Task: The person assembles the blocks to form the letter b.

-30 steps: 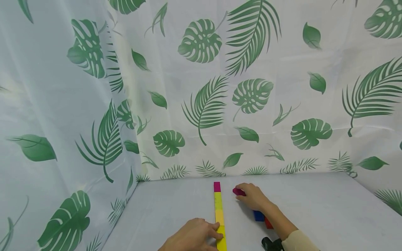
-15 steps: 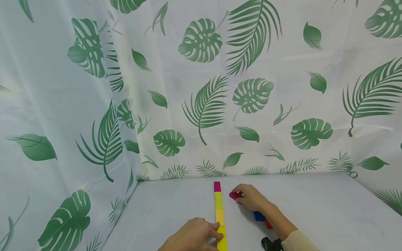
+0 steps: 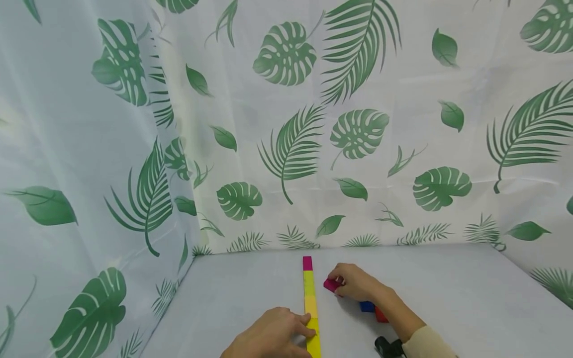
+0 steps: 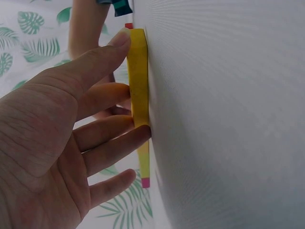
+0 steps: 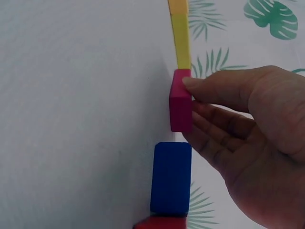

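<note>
Magenta block [image 5: 181, 114] pinched in your right hand [image 3: 355, 282], near the mostly yellow row [image 3: 310, 298]; your left hand [image 3: 273, 332] touches it, fingers extended: uneven pressure could skew it.

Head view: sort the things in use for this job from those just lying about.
Apparently in the job:
row of blocks, mostly yellow, touched by the left hand
pink block, held in the right hand

Apparently not in use:
blue block, untouched, though possibly wanted later
red block, the same
leaf-print cloth, only a backdrop
</note>
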### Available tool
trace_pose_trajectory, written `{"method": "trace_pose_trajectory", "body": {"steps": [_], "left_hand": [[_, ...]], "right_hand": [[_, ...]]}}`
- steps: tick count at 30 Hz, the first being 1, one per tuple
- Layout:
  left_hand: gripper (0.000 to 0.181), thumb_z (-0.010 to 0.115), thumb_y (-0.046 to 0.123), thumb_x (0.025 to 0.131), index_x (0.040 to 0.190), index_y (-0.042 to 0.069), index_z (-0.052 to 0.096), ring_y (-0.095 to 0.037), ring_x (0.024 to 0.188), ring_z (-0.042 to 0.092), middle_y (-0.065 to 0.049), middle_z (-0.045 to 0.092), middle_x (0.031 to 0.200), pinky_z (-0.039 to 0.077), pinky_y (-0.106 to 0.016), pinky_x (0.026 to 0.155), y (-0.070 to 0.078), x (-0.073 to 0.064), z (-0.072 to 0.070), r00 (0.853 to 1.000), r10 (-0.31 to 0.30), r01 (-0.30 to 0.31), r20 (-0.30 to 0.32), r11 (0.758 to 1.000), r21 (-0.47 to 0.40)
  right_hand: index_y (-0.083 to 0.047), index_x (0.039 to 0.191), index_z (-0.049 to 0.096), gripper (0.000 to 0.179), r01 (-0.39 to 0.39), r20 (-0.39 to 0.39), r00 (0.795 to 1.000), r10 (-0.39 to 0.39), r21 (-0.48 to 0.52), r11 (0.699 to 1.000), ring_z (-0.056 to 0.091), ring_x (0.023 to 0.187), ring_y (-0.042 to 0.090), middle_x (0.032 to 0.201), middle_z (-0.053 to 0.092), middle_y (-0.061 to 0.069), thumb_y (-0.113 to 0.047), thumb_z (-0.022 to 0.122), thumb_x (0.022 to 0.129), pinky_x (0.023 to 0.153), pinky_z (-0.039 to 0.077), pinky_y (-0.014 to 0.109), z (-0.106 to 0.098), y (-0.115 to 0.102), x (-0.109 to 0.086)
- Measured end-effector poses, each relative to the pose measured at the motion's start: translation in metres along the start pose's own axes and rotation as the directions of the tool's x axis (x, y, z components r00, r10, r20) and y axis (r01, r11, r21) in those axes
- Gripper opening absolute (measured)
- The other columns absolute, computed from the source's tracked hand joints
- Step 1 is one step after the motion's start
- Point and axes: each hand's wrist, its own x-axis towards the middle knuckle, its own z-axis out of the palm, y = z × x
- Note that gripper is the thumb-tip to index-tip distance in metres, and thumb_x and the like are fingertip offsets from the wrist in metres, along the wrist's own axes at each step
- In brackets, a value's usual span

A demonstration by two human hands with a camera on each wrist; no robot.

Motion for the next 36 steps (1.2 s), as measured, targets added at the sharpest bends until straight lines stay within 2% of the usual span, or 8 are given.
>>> {"method": "trace_pose_trajectory", "body": {"steps": [4,10,21,29,36], "left_hand": [[0.039,0.082,0.053,0.086,0.123,0.041,0.076,0.006,0.105,0.062,0.019,0.065,0.138,0.054,-0.024,0.092,0.001,0.000,-0.001,1.000,-0.027,0.027,0.010,1.000,-0.005],[0.040,0.081,0.053,0.086,0.123,0.041,0.076,0.004,0.112,0.063,0.018,0.065,0.139,0.055,-0.025,0.095,0.001,0.000,-0.002,1.000,-0.020,0.020,0.009,1.000,0.008],[0.039,0.081,0.051,0.086,0.122,0.040,0.077,0.004,0.112,0.064,0.018,0.067,0.137,0.055,-0.026,0.096,0.000,0.000,-0.003,1.000,-0.020,0.020,0.008,1.000,-0.009],[0.039,0.081,0.051,0.086,0.123,0.038,0.077,0.004,0.116,0.064,0.016,0.067,0.137,0.055,-0.026,0.097,0.002,0.000,-0.004,1.000,0.011,-0.011,0.006,1.000,0.016],[0.037,0.080,0.048,0.088,0.122,0.035,0.078,0.007,0.103,0.065,0.015,0.069,0.135,0.056,-0.026,0.096,0.001,0.002,-0.001,1.000,0.001,-0.001,0.010,1.000,-0.005]], "right_hand": [[-0.009,0.117,0.077,0.031,0.004,0.065,0.998,-0.004,0.011,1.000,0.058,0.093,0.019,0.103,0.066,0.001,-0.009,0.083,0.087,0.083,0.060,0.038,-0.003,-0.003,-0.002],[-0.012,0.116,0.077,0.032,0.034,0.126,0.991,-0.037,0.027,0.999,0.058,0.094,0.020,0.102,0.066,-0.001,-0.010,0.085,0.085,0.082,0.059,0.036,-0.006,-0.008,-0.005],[-0.013,0.118,0.076,0.034,0.018,0.146,0.989,-0.022,0.029,0.999,0.059,0.093,0.019,0.100,0.066,-0.002,-0.011,0.085,0.085,0.082,0.060,0.037,-0.007,-0.012,-0.007],[-0.013,0.117,0.075,0.034,0.033,0.165,0.986,-0.040,0.043,0.999,0.060,0.091,0.017,0.100,0.068,-0.003,-0.010,0.085,0.085,0.081,0.060,0.034,-0.007,-0.011,-0.008],[-0.012,0.117,0.076,0.033,0.052,0.178,0.982,-0.062,0.062,0.997,0.062,0.087,0.016,0.100,0.070,-0.003,-0.010,0.085,0.085,0.076,0.058,0.029,-0.006,-0.011,-0.009]]}}
